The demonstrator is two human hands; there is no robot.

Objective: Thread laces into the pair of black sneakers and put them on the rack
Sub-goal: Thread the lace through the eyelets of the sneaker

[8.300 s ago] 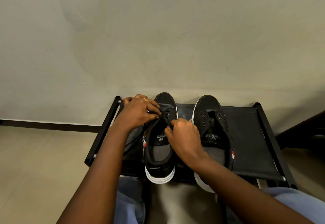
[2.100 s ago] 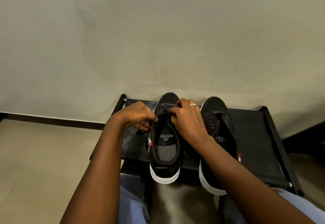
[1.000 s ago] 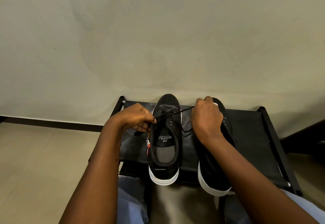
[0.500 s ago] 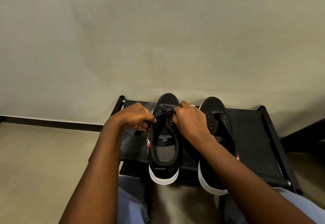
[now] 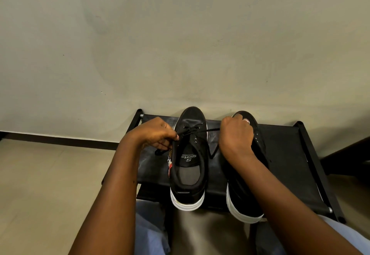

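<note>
Both hands pinch a black lace (image 5: 195,131) stretched taut across the left sneaker (image 5: 189,160): left hand (image 5: 155,133) beside it, right hand (image 5: 236,134) over the second sneaker (image 5: 247,198). Bare rack (image 5: 290,164) extends rightward; heels overhang its near edge.

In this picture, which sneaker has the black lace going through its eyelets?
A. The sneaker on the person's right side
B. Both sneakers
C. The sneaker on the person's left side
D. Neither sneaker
C: the black lace crosses the eyelets of the left sneaker, pulled taut between the left hand and the right hand; the visible eyelets of the right sneaker show no lace.
</note>
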